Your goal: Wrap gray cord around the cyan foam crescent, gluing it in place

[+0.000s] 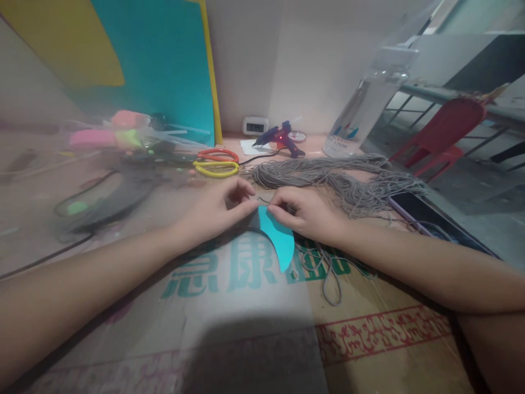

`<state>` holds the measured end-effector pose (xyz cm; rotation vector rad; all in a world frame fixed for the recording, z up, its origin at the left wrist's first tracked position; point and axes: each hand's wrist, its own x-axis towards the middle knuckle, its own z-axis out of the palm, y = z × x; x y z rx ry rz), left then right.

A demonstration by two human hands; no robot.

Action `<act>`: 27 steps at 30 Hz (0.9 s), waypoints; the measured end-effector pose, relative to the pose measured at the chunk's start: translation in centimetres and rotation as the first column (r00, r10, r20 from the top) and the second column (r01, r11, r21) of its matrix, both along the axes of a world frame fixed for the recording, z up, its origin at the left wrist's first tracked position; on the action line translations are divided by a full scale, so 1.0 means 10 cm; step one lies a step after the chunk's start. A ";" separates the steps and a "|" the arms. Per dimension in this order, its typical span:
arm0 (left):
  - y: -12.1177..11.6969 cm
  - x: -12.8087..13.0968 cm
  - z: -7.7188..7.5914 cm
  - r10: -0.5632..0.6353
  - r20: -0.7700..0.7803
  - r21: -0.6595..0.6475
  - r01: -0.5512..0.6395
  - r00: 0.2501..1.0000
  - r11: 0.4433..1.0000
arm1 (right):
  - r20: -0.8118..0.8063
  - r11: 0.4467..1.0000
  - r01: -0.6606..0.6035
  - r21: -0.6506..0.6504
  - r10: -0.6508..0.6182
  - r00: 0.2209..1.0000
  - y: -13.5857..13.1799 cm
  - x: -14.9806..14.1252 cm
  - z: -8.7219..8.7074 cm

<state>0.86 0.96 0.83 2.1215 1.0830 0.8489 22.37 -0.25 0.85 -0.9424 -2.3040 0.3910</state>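
Observation:
A turquoise curved, pointed piece [279, 236], flat like foam sheet or card, lies between my hands with its tip towards me. My left hand [229, 208] pinches its upper left corner between thumb and fingers. My right hand [307, 212] is closed at the upper right edge, thumb and forefinger together on a thin grey cord [331, 284]. A short bit of cord shows between the two hands, and loose loops lie below my right wrist. My fingers partly hide the top of the piece.
Behind my hands lie a big grey cord bundle [311, 174], scissors [216, 168] and a glue gun [283, 139] with a red light. A water bottle [361, 112] and a phone [435, 221] are right. Printed cardboard [254, 328] covers the table; a small digital clock [255, 126] stands behind.

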 end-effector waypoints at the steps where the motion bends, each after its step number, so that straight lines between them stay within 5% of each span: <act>1: 0.00 0.00 0.00 0.003 -0.017 0.003 -0.003 1.000 1.000 | 0.003 1.000 -0.005 0.005 0.005 1.000 0.00 0.00 0.00; 27: 0.03 -0.02 -0.03 -0.049 -0.073 -0.059 0.044 0.996 0.997 | 0.028 0.999 -0.011 0.030 0.010 1.000 0.00 0.00 0.01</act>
